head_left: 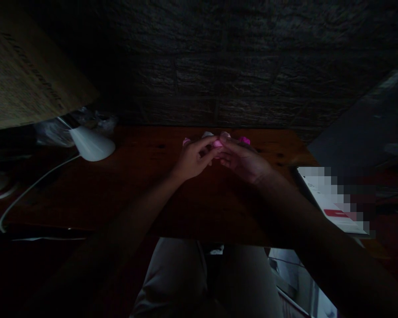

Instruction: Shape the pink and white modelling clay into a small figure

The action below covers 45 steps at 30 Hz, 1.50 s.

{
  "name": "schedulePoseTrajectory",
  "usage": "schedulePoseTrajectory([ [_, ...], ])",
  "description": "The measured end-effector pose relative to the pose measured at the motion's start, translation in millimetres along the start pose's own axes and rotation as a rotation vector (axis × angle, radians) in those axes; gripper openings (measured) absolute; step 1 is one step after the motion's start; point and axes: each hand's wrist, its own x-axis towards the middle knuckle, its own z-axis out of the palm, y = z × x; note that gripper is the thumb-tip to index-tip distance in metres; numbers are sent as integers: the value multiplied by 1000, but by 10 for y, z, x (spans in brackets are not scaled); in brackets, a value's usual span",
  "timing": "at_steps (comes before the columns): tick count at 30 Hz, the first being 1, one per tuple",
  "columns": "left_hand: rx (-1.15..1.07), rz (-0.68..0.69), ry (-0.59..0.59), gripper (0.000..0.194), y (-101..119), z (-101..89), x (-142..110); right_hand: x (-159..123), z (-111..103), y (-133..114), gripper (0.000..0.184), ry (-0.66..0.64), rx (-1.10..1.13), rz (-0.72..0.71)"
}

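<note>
Over the brown wooden table, both my hands meet at a small soft-looking pink piece; its exact kind is too dim to tell. My left hand pinches it from the left with thumb and fingers. From the other side, the thumb and fingers of my right hand close on it too. Just behind my hands lie a whitish piece, a pale pink piece and a bright magenta piece. Another pink bit peeks out behind my left hand, mostly hidden.
A white cone-shaped stand with a pale cord is on the left, near crumpled clear plastic. A cardboard box looms above. At right lies a white printed packet. A dark textured wall backs the table.
</note>
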Motion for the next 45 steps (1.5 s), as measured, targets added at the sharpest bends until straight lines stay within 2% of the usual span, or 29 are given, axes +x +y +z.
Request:
schedulePoseTrajectory([
  [4,-81,-24,-30,34,18,0,5,4,-10,1,35,3,-5,-16],
  [11,-200,-117,12,36,76,31,27,10,-2,30,30,-4,32,-9],
  [18,-441,-194,-51,36,46,-4,74,3,14,8,34,-10,74,51],
  [29,-618,-287,-101,46,111,-42,88,-4,5,3,31,-18,118,70],
  [37,-587,-319,16,38,80,-50,89,-16,44,7,35,-55,115,124],
  [40,-622,-336,28,42,64,-40,92,-24,55,4,36,-85,94,126],
  [45,-768,-397,-54,45,46,-30,94,-21,39,0,40,-79,117,73],
])
